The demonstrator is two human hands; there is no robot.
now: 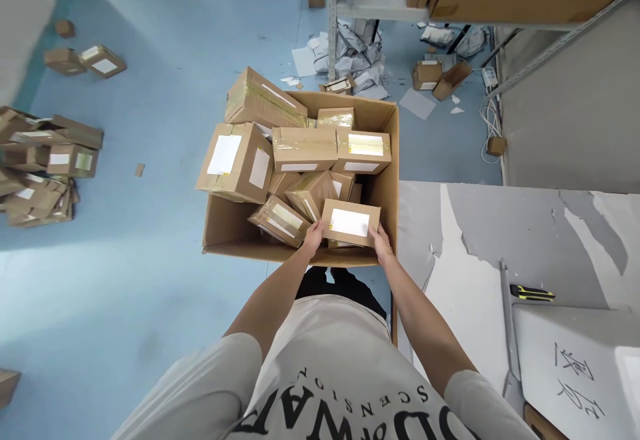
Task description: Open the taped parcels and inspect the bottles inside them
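Between my two hands is a small cardboard box (330,230) with a white label on its top, held over the near right part of a large open carton (227,221). My left hand (313,237) grips its left end and my right hand (381,241) its right end, close to the carton's right wall. Several taped, labelled parcels fill the carton. A bigger parcel (256,167) leans over the left rim, and a tilted parcel (281,220) lies just left of my left hand. Whatever lies under the held box is mostly hidden.
To the right is a worktable (470,280) with torn grey covering and a yellow-black utility knife (533,293). A metal shelf (380,7) stands at the back, grey mailer bags (357,60) heaped below it. Piled boxes (45,160) sit on the floor at far left.
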